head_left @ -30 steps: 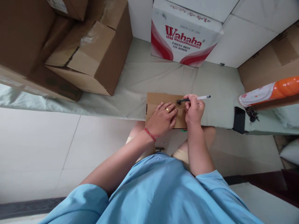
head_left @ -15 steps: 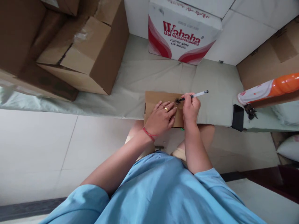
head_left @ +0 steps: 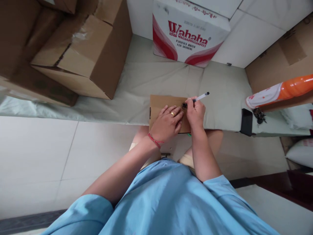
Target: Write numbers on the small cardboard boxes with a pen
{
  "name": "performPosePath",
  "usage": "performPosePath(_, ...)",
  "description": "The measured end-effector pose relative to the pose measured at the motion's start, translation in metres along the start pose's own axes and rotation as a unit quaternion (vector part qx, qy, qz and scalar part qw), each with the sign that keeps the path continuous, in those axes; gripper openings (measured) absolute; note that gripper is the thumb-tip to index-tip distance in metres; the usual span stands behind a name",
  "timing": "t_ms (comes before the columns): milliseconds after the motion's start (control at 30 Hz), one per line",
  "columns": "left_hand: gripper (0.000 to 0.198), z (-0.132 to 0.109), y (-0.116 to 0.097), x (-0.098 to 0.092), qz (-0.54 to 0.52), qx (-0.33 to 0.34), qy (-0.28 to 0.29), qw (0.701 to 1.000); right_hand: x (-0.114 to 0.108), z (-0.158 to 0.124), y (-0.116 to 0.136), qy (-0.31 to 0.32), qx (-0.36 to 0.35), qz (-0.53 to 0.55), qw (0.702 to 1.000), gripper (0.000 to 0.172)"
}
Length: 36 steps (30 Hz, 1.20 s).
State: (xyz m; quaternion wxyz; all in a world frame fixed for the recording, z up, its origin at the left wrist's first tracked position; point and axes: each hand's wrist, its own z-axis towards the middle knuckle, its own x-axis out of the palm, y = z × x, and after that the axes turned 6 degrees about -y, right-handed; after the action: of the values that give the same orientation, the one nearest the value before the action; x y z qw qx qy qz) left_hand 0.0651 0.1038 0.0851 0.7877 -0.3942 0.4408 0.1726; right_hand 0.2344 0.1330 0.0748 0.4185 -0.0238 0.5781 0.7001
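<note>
A flat brown cardboard piece [head_left: 158, 102] lies at the front edge of the cloth-covered surface, partly over my knees. My left hand [head_left: 169, 122], with a gold ring and a red string bracelet, rests on it with fingers stretched out. In my right hand [head_left: 196, 114] is a pen [head_left: 202, 96] with a clear barrel and dark end, gripped near its tip. The pen tip is at a small dark round mark [head_left: 184, 105] near the cardboard's far right part. Whether the mark is drawn or a hole I cannot tell.
A white and red water carton [head_left: 188, 36] stands at the back against the wall. Brown boxes [head_left: 80, 55] are stacked on the left. On the right are an orange-and-white bottle [head_left: 281, 91], a black phone [head_left: 246, 122] and keys [head_left: 259, 115].
My right hand and the pen have shifted slightly left and the pen's angle has changed at the mark. The left hand stays flat on the cardboard. The whole view has shifted a little.
</note>
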Motion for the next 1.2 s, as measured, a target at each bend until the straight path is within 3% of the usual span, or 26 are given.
performPosePath(1200,0.041,0.0002,-0.0008,0.0001,0.004,0.004,0.001,1.000,0.0026,0.0012,-0.0077,-0.040,0.032,0.005,0.999,0.030)
